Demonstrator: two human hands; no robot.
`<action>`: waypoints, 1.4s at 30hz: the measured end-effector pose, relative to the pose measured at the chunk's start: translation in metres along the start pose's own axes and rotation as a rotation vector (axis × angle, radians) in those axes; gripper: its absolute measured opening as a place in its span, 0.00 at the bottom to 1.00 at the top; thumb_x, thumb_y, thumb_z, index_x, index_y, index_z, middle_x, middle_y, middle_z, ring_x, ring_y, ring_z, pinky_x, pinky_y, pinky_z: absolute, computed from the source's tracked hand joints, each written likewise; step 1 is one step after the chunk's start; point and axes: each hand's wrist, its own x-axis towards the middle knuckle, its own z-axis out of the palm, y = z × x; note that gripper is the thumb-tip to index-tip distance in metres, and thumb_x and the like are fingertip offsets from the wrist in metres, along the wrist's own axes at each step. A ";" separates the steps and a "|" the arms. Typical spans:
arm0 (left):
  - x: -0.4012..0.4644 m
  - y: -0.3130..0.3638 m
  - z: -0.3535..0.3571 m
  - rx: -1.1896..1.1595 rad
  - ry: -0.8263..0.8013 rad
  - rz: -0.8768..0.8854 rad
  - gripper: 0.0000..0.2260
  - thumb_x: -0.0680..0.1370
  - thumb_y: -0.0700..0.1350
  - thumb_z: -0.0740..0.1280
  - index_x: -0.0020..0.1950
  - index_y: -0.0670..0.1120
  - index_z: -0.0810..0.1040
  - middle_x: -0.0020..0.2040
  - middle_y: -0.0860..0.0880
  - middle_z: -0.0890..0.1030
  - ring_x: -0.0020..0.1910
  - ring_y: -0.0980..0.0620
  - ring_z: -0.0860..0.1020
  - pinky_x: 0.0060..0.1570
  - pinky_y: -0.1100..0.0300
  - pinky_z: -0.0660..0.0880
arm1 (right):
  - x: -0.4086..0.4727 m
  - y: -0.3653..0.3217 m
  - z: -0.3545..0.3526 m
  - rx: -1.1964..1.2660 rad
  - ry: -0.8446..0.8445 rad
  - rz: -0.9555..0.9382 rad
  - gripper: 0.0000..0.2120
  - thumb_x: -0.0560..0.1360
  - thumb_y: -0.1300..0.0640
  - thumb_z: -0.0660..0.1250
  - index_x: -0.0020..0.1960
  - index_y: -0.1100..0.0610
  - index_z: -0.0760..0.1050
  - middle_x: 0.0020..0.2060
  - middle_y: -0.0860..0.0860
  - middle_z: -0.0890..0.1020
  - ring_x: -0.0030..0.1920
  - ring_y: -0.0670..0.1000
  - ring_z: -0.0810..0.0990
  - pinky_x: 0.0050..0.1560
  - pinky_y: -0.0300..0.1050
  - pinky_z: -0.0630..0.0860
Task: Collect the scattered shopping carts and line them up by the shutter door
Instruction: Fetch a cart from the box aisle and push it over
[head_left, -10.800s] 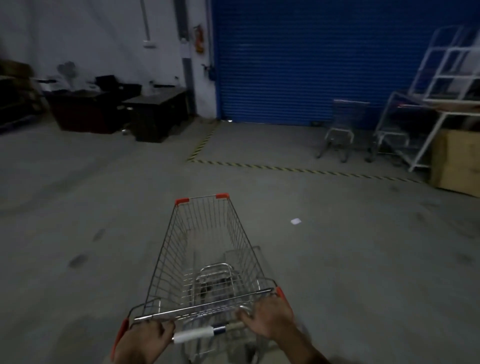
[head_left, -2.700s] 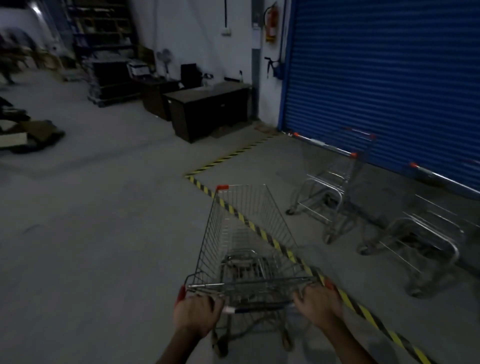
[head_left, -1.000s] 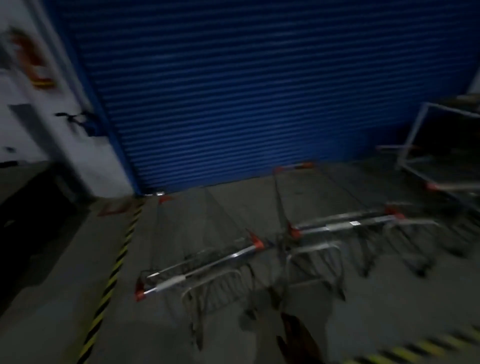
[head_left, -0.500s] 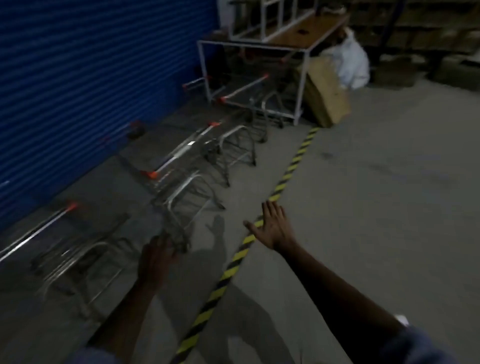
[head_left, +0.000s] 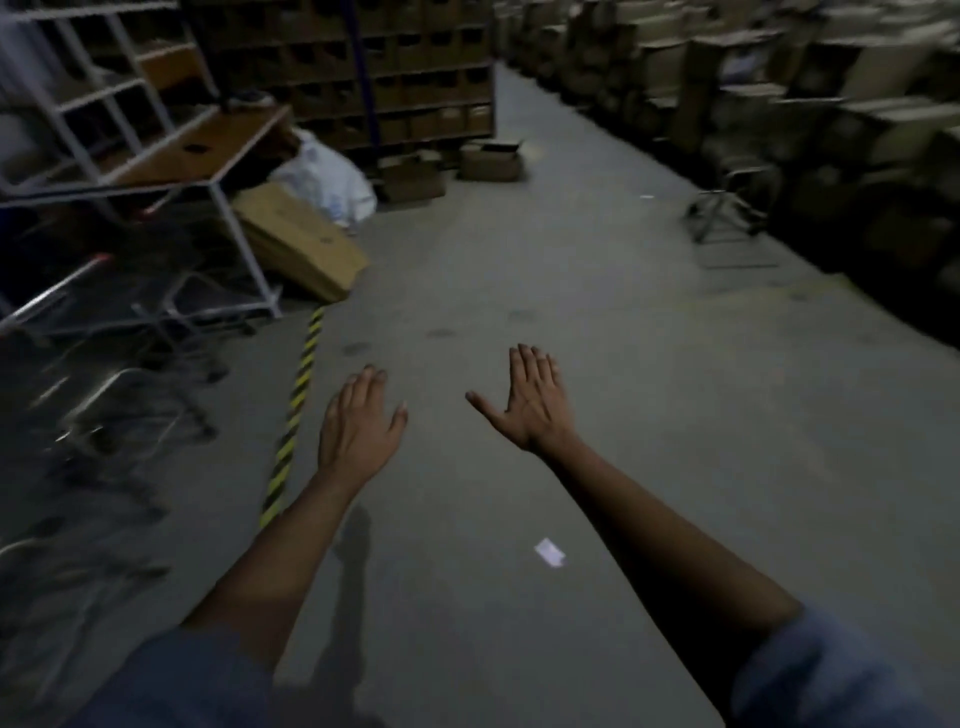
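Surroundings: shopping carts blurred at left beyond striped floor tape; cardboard box and chair edged the aisle | hands: left hand, right hand flat, empty | change — shutter gone from view; hands had risen

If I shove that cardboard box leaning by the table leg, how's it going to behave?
The cardboard box lies tilted against the table leg, so a push would probably tip it flat. It looks dented, so likely soft. On the concrete floor it should slide, not roll.
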 end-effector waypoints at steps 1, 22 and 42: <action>0.018 0.037 0.012 -0.013 -0.014 0.046 0.29 0.82 0.59 0.63 0.79 0.47 0.65 0.79 0.43 0.69 0.77 0.41 0.67 0.74 0.43 0.66 | 0.003 0.039 -0.013 -0.004 0.015 0.048 0.56 0.75 0.18 0.40 0.85 0.61 0.50 0.85 0.58 0.54 0.84 0.57 0.49 0.84 0.57 0.43; 0.456 0.685 0.288 -0.173 -0.240 0.755 0.32 0.83 0.62 0.59 0.81 0.45 0.63 0.81 0.44 0.65 0.79 0.44 0.63 0.76 0.44 0.62 | 0.192 0.658 -0.161 -0.230 0.161 0.634 0.53 0.77 0.20 0.44 0.85 0.61 0.51 0.83 0.58 0.57 0.83 0.59 0.53 0.84 0.57 0.46; 0.970 0.980 0.493 -0.175 -0.147 0.548 0.30 0.83 0.61 0.60 0.80 0.44 0.65 0.79 0.44 0.68 0.78 0.44 0.65 0.74 0.46 0.63 | 0.685 1.151 -0.198 -0.146 0.102 0.603 0.58 0.74 0.17 0.40 0.84 0.62 0.52 0.83 0.60 0.57 0.83 0.60 0.54 0.84 0.58 0.47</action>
